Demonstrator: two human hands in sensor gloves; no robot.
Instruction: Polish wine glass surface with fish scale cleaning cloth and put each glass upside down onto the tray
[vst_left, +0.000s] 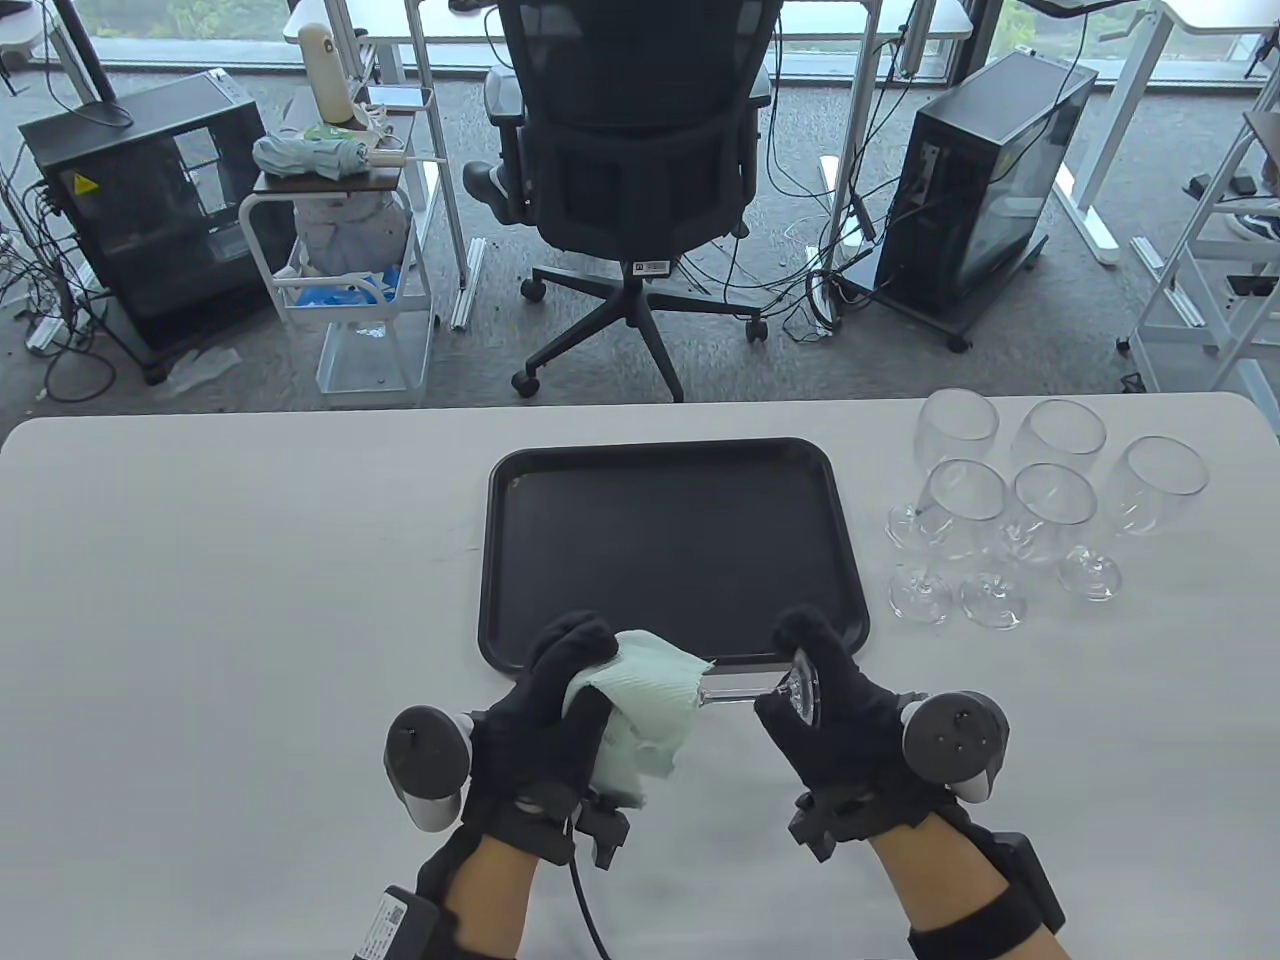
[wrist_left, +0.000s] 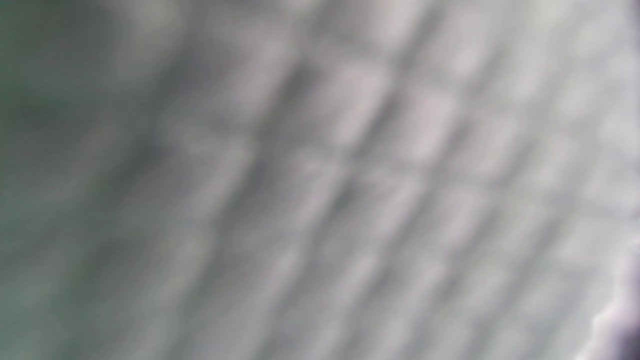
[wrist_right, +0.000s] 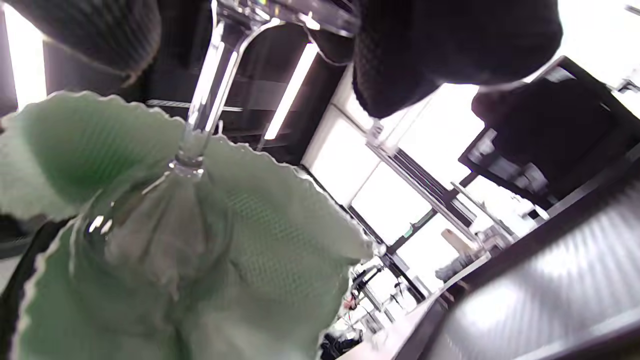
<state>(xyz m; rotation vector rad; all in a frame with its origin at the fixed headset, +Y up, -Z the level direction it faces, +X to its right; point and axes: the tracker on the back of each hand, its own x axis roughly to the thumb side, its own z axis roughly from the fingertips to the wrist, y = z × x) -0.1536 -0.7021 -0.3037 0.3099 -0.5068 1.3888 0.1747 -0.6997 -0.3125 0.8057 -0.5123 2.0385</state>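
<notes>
Left hand (vst_left: 545, 715) grips green cloth (vst_left: 645, 715) round clear glass (vst_left: 745, 692); right hand (vst_left: 835, 715) pinches its foot; five glasses (vst_left: 1040, 500) wait; one tray (vst_left: 672, 550)

Even daylight; left wrist view blurred

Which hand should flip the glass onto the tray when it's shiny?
Probably the right hand. It already grips the wine glass by its base and sits nearest the tray. The left hand is busy holding the green cloth around the bowl.
</notes>
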